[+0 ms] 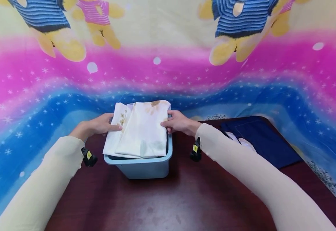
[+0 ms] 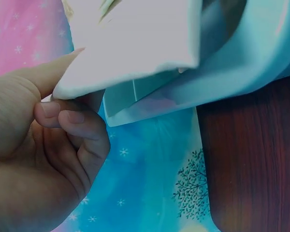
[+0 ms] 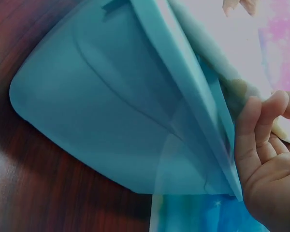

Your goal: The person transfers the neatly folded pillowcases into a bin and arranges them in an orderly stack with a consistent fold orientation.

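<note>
A folded white cloth (image 1: 146,131) with brown and grey-green printed patches lies across the top of a light blue plastic bin (image 1: 147,168). My left hand (image 1: 102,123) pinches the cloth's left edge between thumb and fingers; in the left wrist view the white fabric (image 2: 135,43) hangs from this grip beside the bin's rim (image 2: 222,89). On the opposite side my right hand (image 1: 179,122) pinches the cloth's right edge. In the right wrist view, those fingers (image 3: 249,121) hold the fabric just beyond the bin's rim (image 3: 183,82). Whatever lies deeper inside the bin is hidden by the cloth.
A dark blue folded fabric piece (image 1: 263,139) lies on the right of the dark reddish table (image 1: 150,205), with small white items (image 1: 244,142) at its left, partly behind my right sleeve. A printed curtain (image 1: 156,77) hangs close behind the table and along both sides.
</note>
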